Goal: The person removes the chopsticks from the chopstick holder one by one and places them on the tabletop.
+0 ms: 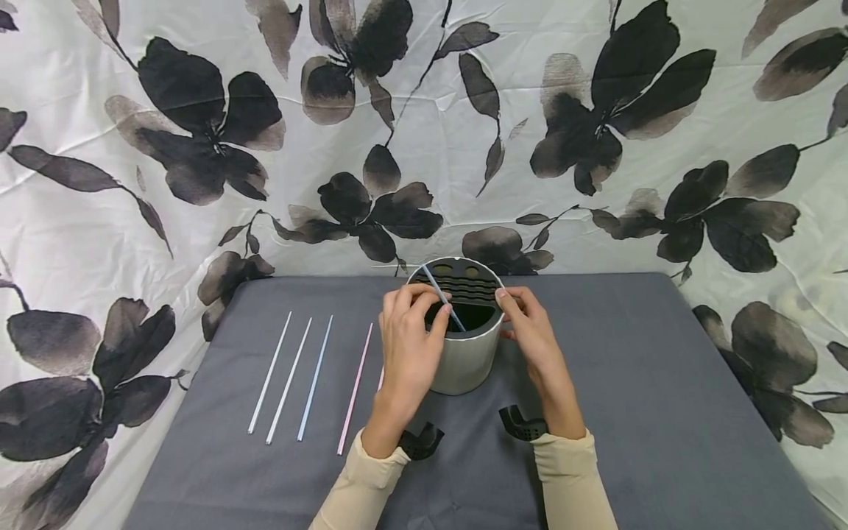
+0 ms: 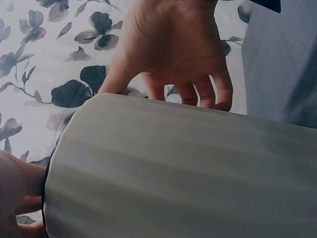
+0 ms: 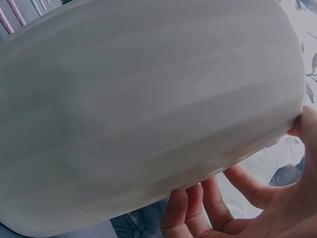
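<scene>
A thin light-blue straw (image 1: 434, 283) slants down into the opening of a white ribbed pot (image 1: 461, 368). My left hand (image 1: 411, 335) pinches that straw between thumb and fingers, over the near left rim. My right hand (image 1: 535, 331) grips the pot's right side, thumb at the rim and fingers against the outer wall, which also shows in the right wrist view. A dark insert (image 1: 464, 293) with wavy ridges and round holes covers the pot's far half; the near half is a dark opening. The straw's lower end is hidden inside.
Left of the pot lie two white straws (image 1: 270, 372), a blue straw (image 1: 315, 377) and a pink straw (image 1: 355, 389), roughly parallel. Another pink straw (image 1: 380, 377) is mostly hidden behind my left hand. Grey cloth (image 1: 649, 412) covers the table, with a floral curtain (image 1: 424, 147) behind it.
</scene>
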Available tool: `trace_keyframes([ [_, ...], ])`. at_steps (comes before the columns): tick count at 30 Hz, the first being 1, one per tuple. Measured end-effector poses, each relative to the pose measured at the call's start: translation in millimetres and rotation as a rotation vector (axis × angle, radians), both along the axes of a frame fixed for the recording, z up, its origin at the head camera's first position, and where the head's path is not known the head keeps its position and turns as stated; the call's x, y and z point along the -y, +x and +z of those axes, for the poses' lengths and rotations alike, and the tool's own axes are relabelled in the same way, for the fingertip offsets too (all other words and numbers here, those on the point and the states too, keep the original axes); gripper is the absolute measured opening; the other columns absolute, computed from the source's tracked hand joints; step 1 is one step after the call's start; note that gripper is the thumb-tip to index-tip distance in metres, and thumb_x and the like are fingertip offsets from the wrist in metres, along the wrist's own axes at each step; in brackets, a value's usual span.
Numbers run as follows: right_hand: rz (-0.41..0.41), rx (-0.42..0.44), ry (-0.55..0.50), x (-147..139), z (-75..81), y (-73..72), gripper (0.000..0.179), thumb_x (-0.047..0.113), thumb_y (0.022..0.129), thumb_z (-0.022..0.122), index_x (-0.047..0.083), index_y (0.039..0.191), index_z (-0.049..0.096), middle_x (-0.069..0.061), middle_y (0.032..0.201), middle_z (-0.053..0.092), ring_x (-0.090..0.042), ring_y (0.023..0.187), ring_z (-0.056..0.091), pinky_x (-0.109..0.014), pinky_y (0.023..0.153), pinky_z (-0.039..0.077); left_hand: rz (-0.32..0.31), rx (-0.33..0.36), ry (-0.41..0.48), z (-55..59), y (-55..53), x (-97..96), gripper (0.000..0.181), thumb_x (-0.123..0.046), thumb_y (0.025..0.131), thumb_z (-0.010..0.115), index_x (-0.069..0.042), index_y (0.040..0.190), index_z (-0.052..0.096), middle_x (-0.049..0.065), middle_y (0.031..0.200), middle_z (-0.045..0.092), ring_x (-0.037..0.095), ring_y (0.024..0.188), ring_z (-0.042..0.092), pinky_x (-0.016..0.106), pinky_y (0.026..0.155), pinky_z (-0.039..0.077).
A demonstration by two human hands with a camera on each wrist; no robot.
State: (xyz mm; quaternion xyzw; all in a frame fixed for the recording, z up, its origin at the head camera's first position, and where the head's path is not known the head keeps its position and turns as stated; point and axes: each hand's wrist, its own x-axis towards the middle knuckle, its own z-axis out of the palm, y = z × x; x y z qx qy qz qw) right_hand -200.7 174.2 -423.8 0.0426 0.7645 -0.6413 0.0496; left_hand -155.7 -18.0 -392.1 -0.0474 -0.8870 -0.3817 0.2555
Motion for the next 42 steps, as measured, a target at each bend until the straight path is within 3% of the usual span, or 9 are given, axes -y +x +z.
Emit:
trace_keyframes([
  [6,0.003,-0.001,0.01,1.5,-2.2,0.0,0.053,0.052,0.106,0.054,0.011,0.139,0.057,-0.001,0.111,0.056,-0.017,0.102,0.052,-0.031,0.087,0.055,-0.01,-0.053,-0.017,0.8,0.4,1.3,0.006,-0.024,0.094,0.079,-0.019,0.097,0.082,-0.004,0.115,0.071,0.025,0.113,0.057,0.045,0.092,0.044],
  [14,-0.01,-0.009,-0.005,0.9,-4.0,0.3,0.051,0.052,0.105,0.056,0.012,0.136,0.058,-0.002,0.112,0.057,-0.017,0.102,0.053,-0.032,0.086,0.056,-0.022,-0.069,-0.01,10.0,1.6,0.7,0.009,-0.025,0.092,0.08,-0.017,0.097,0.081,-0.004,0.108,0.074,0.024,0.106,0.063,0.045,0.09,0.046],
  [18,-0.006,-0.008,0.001,0.8,-3.1,1.1,0.051,0.052,0.105,0.055,0.012,0.137,0.057,-0.002,0.113,0.057,-0.017,0.102,0.052,-0.032,0.086,0.055,-0.07,-0.082,0.05,16.9,2.1,1.7,0.013,-0.025,0.095,0.077,-0.017,0.104,0.081,-0.002,0.106,0.076,0.023,0.104,0.066,0.044,0.092,0.05],
  [24,-0.009,-0.009,0.006,1.1,-1.2,2.3,0.053,0.053,0.105,0.054,0.011,0.138,0.057,-0.002,0.112,0.057,-0.016,0.1,0.052,-0.031,0.086,0.055,-0.258,-0.045,0.269,34.1,4.3,4.0,0.02,-0.03,0.106,0.063,-0.017,0.115,0.074,-0.001,0.109,0.074,0.012,0.103,0.072,0.032,0.088,0.062],
  [29,-0.008,-0.007,0.009,0.9,-1.6,2.3,0.053,0.054,0.105,0.054,0.012,0.138,0.057,-0.002,0.113,0.057,-0.016,0.101,0.052,-0.031,0.086,0.055,-0.359,-0.106,0.389,54.6,10.8,5.9,0.021,-0.025,0.108,0.059,-0.01,0.117,0.071,0.007,0.108,0.075,0.017,0.098,0.073,0.032,0.08,0.063],
  [38,-0.001,-0.008,0.012,0.0,-4.3,1.8,0.056,0.056,0.105,0.054,0.012,0.139,0.056,-0.004,0.118,0.056,-0.019,0.104,0.053,-0.032,0.087,0.055,-0.384,-0.253,0.452,83.6,22.2,17.9,0.016,-0.012,0.106,0.059,-0.002,0.116,0.067,0.014,0.097,0.073,0.022,0.085,0.074,0.043,0.074,0.065],
  [42,0.0,-0.012,0.006,0.0,-4.2,1.9,0.055,0.055,0.105,0.054,0.012,0.139,0.056,-0.003,0.117,0.056,-0.019,0.104,0.053,-0.032,0.087,0.055,-0.365,-0.25,0.439,92.7,25.5,27.6,0.016,-0.012,0.106,0.06,-0.002,0.115,0.068,0.014,0.096,0.073,0.023,0.078,0.073,0.045,0.066,0.064],
])
